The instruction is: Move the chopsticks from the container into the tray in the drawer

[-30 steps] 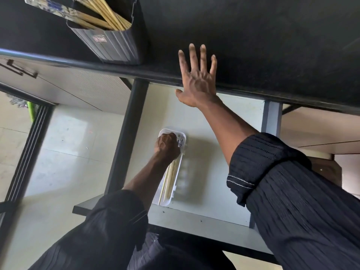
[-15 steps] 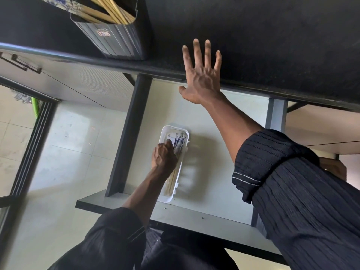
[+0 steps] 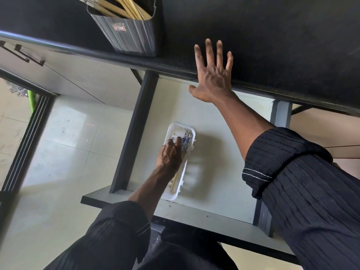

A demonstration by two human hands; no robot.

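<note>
A grey ribbed container [image 3: 128, 38] stands on the black countertop [image 3: 272, 45] at the top, with several wooden chopsticks [image 3: 126, 7] sticking out of it. Below, the drawer [image 3: 224, 152] is pulled out, and a white slotted tray [image 3: 172, 130] lies in it. Chopsticks with blue-patterned ends [image 3: 187, 138] lie lengthwise in the tray, their plain tips [image 3: 174, 181] towards me. My left hand [image 3: 169, 155] is over the tray, fingers stretched out and fingertips touching the chopsticks and the tray floor; it grips nothing. My right hand [image 3: 213, 75] lies flat on the countertop edge with spread fingers.
The drawer's dark left side wall [image 3: 136, 129] and front panel [image 3: 194, 213] border the tray. A cabinet front with a dark handle [image 3: 23, 53] is at the upper left. Pale floor tiles [image 3: 68, 143] and a dark door track [image 3: 25, 145] lie to the left.
My left hand has slid back from the tray's far end toward me and opened its fist, uncovering the blue-patterned chopstick ends. My right hand has stayed flat on the countertop.
</note>
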